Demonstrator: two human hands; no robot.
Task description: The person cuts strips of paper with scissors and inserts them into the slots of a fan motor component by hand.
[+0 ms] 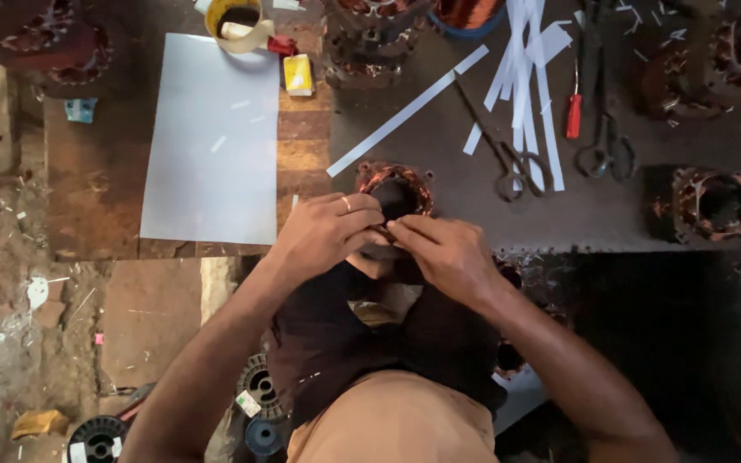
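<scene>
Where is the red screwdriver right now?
The red screwdriver lies at upper right in the head view, between the white strips and the right-hand scissors.

Can't see the near rim of the motor stator (396,193): my left hand (323,231) and right hand (443,253) cover it. Fingertip contact too small to resolve. Copper coil (465,13) cropped by top edge.

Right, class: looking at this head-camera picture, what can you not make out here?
- Head view: the near rim of the motor stator is covered by the left hand and right hand.
- Anything pinched between the fingertips is too small to tell.
- The tape roll is cut by the top edge.
</scene>
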